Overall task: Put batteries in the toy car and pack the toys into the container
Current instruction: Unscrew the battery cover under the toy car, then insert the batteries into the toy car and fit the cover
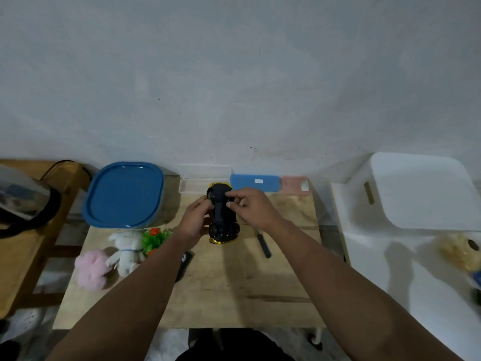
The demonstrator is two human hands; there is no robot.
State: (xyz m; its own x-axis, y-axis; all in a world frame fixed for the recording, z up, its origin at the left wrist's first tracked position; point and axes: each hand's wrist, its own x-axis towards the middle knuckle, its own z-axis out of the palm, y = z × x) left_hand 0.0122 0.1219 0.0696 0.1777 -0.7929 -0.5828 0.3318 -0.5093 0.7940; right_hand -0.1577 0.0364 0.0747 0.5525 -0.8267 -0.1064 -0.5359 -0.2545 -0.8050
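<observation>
- Toy car (223, 217): yellow body, flipped belly-up, black underside facing the camera. Held above the bench (234, 295), toward the far edge, about mid-width.
- Left hand (194, 222): fingers wrapped around the car's left flank, gripping it.
- Right hand (253, 207): fingertips pinched together on the underside near the car's far end. Whether they hold anything small, can't tell.
- Container (125, 195): blue lid on, sits at the far-left corner of the bench.
- Toys along the left edge: white plush (126, 250), pink fluffy toy (91, 267) beside it, green leafy toy with red bits (154, 238) just behind the plush.
- Screwdriver (263, 244): black handle, lies on the bench right of the car, apart from both hands.
- Small black item (185, 261) lies on the bench, partly under the left forearm; can't identify.
- Far edge: clear open box (194, 185), blue case (255, 183), pink case (295, 185) in a row against the wall.
- White bin (406, 204) stands off the right edge.
</observation>
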